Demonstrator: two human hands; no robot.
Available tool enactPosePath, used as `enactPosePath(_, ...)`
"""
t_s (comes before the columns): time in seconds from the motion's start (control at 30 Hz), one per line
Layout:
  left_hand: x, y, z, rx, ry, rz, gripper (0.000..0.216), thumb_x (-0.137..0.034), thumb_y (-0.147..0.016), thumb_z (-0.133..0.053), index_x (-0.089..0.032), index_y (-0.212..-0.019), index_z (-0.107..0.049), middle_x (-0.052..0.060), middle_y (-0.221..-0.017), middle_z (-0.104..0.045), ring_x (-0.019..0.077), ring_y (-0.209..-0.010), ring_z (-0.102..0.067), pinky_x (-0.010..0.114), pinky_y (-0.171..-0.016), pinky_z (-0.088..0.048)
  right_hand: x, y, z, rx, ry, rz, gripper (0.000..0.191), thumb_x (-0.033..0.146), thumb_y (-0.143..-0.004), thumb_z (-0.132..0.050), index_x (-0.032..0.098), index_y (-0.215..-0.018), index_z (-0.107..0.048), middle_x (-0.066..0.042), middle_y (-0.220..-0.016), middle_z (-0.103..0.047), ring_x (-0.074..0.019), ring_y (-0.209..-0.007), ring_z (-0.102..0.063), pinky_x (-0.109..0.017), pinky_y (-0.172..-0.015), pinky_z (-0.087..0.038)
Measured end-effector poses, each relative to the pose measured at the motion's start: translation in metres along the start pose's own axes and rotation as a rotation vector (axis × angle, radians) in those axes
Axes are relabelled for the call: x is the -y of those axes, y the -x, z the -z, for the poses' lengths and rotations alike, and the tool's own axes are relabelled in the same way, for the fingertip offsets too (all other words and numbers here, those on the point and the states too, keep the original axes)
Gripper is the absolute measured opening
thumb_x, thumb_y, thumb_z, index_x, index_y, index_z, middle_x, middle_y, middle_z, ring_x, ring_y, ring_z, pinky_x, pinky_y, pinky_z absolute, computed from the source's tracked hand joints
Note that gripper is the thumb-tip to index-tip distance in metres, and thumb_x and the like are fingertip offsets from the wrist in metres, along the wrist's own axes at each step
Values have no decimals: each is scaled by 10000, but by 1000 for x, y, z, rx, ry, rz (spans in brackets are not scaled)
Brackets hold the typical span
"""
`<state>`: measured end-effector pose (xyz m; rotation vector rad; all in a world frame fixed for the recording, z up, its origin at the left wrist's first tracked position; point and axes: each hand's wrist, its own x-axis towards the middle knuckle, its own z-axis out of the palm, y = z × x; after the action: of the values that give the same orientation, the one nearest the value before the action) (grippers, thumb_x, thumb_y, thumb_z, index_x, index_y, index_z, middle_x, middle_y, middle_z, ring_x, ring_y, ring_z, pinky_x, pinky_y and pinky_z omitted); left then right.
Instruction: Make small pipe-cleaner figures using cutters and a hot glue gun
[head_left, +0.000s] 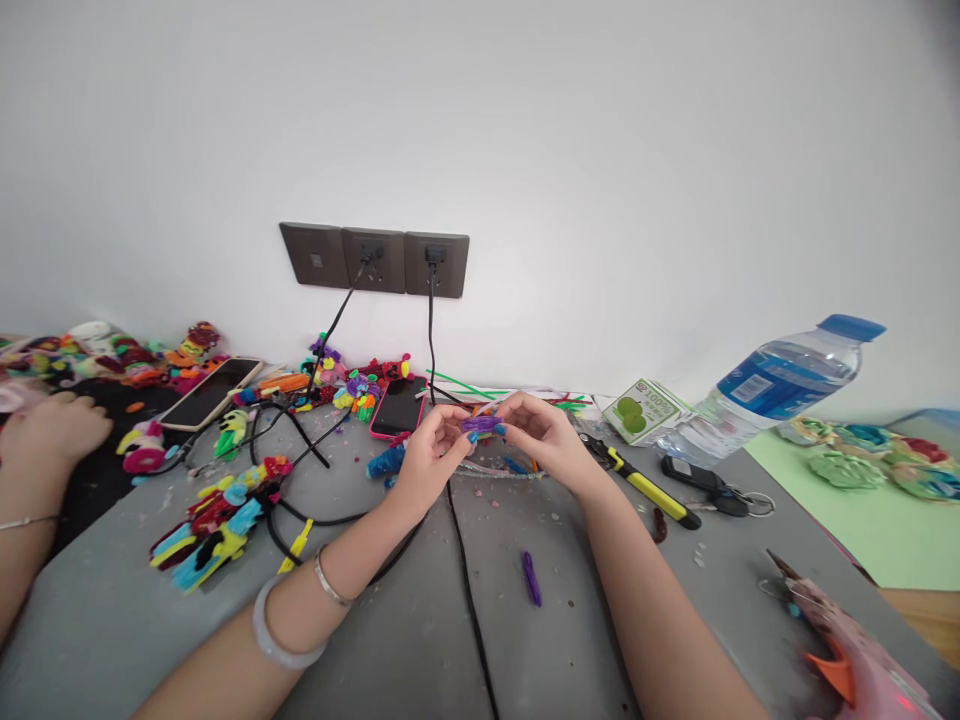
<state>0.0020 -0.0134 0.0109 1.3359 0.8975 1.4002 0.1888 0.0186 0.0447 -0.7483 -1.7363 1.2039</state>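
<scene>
Between my two hands is a folded purple pipe cleaner, held level above the grey table. My left hand pinches its left end between thumb and fingers. The right end is gripped by the thumb and fingers of my right hand. Nearer to me, a second folded purple pipe cleaner lies on the table. Loose pipe cleaners in silver, orange and blue lie just behind and below my hands, partly covered by them. A blue fuzzy piece rests left of my left hand.
Black cables run from the wall sockets across the table. At right are yellow-handled pliers, keys, a juice box, a tilted water bottle and a pink glue gun. Phones and pipe-cleaner figures lie left, beside another person's hand.
</scene>
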Motion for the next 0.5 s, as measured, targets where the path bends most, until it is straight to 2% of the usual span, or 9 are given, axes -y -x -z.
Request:
enactPosePath(0.1, 1, 0, 0, -4, -9, 12, 363, -407, -821, -692, -188, -1086, -575, 34, -909, -620, 133, -758, -604, 239, -679, -513, -2, 0, 1, -2, 0, 14, 197, 397, -868, -673, 213, -894, -605, -42, -879, -636, -170, -791, -599, -311, -740, -478)
enactPosePath(0.27, 1, -1, 1, 7, -35, 8, 311, -408, -833, -680, -167, -1014, -602, 15, -780, -629, 141, -719, -629, 245, -672, -518, -3, 0, 2, 9, 13, 16, 210, 407, -871, -666, 209, -910, -606, -41, -878, -627, -166, -784, -593, -302, -718, -476)
enactPosePath(0.5, 4, -1, 2, 16, -52, -67, 191, -328, -863, -655, -172, -965, -611, 34, -843, -653, 143, -756, -652, 245, -706, -521, 0, 0, 2, 0, 56, 14, 214, 409, -860, -671, 205, -888, -614, -41, -868, -642, -162, -765, -596, -296, -715, -487)
